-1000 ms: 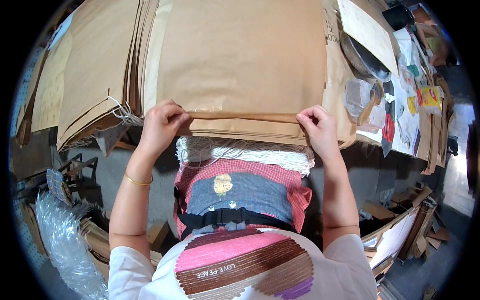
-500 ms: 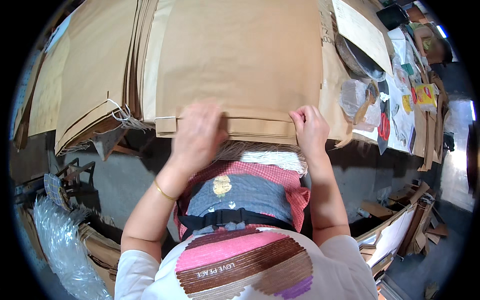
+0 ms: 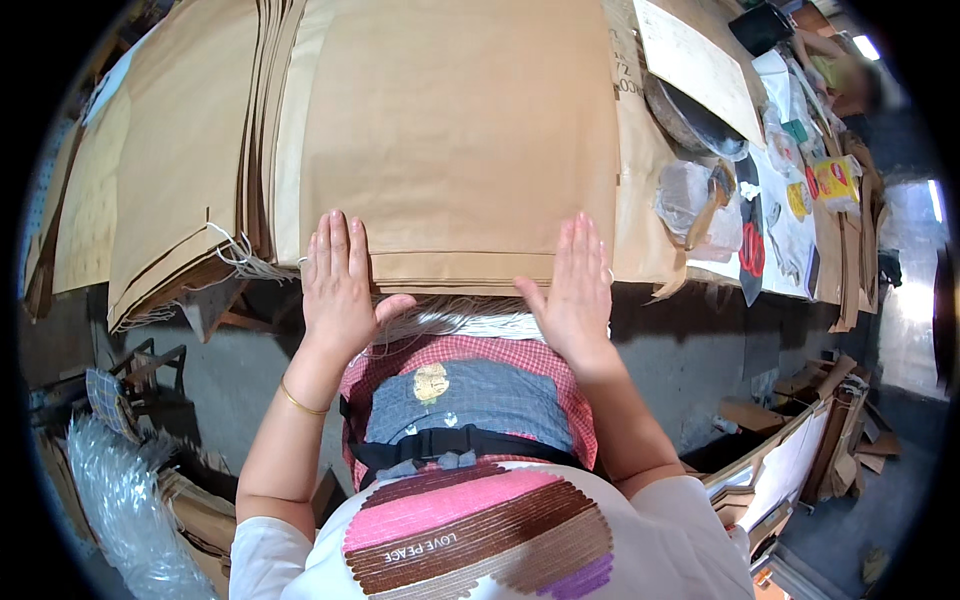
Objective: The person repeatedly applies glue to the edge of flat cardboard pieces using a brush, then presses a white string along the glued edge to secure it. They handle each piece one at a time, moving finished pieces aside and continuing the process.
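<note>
A large brown kraft paper sheet [image 3: 460, 130] lies in front of me, on top of others, with a narrow folded strip along its near edge. My left hand [image 3: 338, 280] rests flat on the left end of that edge, fingers stretched forward and thumb out to the side. On the right end, my right hand [image 3: 573, 287] lies flat in the same way. Neither hand grips anything. Below the edge, between my wrists, hangs a bundle of white strings [image 3: 470, 326], partly covered by my hands.
A stack of brown paper bags [image 3: 175, 150] with white cord ends lies at the left. Farther right are a dark basin [image 3: 690, 120] under a white board [image 3: 697, 68], a clear plastic bag [image 3: 685, 195] and red-handled scissors [image 3: 751, 250]. Another person [image 3: 845, 80] is at the far right.
Both hands have gone from working at the folded strip, the right one pinching it, to lying flat with fingers extended. The strip's raised flap now lies down. The view has shifted slightly.
</note>
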Available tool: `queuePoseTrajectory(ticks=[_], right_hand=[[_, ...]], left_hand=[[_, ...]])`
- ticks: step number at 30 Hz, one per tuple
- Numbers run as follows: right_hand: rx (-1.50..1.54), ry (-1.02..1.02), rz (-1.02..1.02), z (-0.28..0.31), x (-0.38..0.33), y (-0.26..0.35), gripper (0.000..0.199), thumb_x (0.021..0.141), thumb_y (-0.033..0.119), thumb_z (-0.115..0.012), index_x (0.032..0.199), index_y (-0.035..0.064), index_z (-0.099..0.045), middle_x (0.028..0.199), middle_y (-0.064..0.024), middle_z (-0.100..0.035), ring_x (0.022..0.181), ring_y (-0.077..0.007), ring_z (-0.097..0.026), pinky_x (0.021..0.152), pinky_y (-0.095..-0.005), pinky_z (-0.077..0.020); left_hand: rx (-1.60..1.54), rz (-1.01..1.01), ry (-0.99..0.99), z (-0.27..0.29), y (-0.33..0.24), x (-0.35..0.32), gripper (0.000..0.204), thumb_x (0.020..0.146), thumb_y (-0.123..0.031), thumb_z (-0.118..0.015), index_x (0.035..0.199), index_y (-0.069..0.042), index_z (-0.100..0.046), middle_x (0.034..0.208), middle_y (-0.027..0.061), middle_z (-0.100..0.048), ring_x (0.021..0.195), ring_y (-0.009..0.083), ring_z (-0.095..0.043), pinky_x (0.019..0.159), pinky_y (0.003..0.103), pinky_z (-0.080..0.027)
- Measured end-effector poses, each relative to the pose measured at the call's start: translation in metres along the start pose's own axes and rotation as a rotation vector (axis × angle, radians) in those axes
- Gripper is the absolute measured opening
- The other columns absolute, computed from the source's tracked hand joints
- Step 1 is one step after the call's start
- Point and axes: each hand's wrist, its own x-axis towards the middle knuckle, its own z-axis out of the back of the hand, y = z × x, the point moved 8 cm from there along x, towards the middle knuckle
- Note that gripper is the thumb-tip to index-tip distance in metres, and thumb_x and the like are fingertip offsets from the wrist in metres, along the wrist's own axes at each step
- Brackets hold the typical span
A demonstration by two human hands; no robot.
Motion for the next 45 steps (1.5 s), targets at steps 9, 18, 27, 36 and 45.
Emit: queuePoseTrajectory(ticks=[9, 18, 27, 36, 45], right_hand=[[-0.128, -0.267, -0.168, 0.027, 0.004, -0.044, 0.049, 0.086, 0.02, -0.064, 0.123, -0.0081, -0.05, 0.133, -0.0287, -0.044, 0.122, -0.0399, -0.044, 0.103, -0.0438, -0.035], [1.531, 0.137, -0.527, 0.036, 0.003, -0.079, 0.053, 0.08, -0.006, -0.049, 0.132, -0.0046, -0.039, 0.132, -0.0136, -0.05, 0.123, -0.0231, -0.049, 0.102, -0.0327, -0.0397], [0.93, 0.009, -0.194, -0.016, 0.053, 0.025, 0.04, 0.096, 0.019, -0.047, 0.127, -0.0073, -0.046, 0.112, -0.0207, -0.06, 0.105, -0.0256, -0.058, 0.091, -0.0355, -0.0443], [1.548, 0.817, -0.083, -0.05, 0.149, 0.303, 0.035, 0.089, 0.012, -0.051, 0.121, -0.0002, -0.044, 0.08, -0.0098, -0.063, 0.063, -0.0258, -0.061, 0.062, -0.038, -0.0513], [0.267, 0.866, 0.438, -0.028, -0.06, 0.029, 0.02, 0.084, 0.022, -0.055, 0.073, 0.0081, -0.065, 0.068, -0.0122, -0.061, 0.071, -0.0308, -0.062, 0.06, -0.0419, -0.0481]], left_hand=[[-0.314, 0.101, -0.2, 0.005, 0.028, 0.0, 0.069, 0.09, -0.03, -0.058, 0.139, 0.008, -0.03, 0.147, 0.0293, -0.023, 0.139, 0.0424, -0.019, 0.113, 0.047, -0.02], [-1.602, 0.604, -0.191, 0.003, 0.075, -0.008, 0.017, 0.088, -0.018, -0.067, 0.092, -0.002, -0.061, 0.068, -0.0046, -0.054, 0.058, 0.0051, -0.047, 0.053, 0.023, -0.041], [-0.42, 0.317, -0.893, 0.103, 0.154, -0.088, 0.018, 0.092, -0.013, -0.056, 0.077, -0.003, -0.057, 0.067, 0.0086, -0.052, 0.061, 0.0252, -0.048, 0.059, 0.037, -0.04], [-0.28, 0.969, -0.636, 0.124, 0.488, -0.167, 0.028, 0.089, -0.021, -0.061, 0.081, 0.006, -0.067, 0.067, 0.0088, -0.064, 0.063, 0.0126, -0.058, 0.061, 0.03, -0.046], [-0.284, 0.317, -0.737, 0.087, 0.238, -0.123, 0.011, 0.092, -0.007, -0.057, 0.089, 0.003, -0.059, 0.078, 0.0087, -0.057, 0.069, 0.0186, -0.053, 0.064, 0.028, -0.044]])
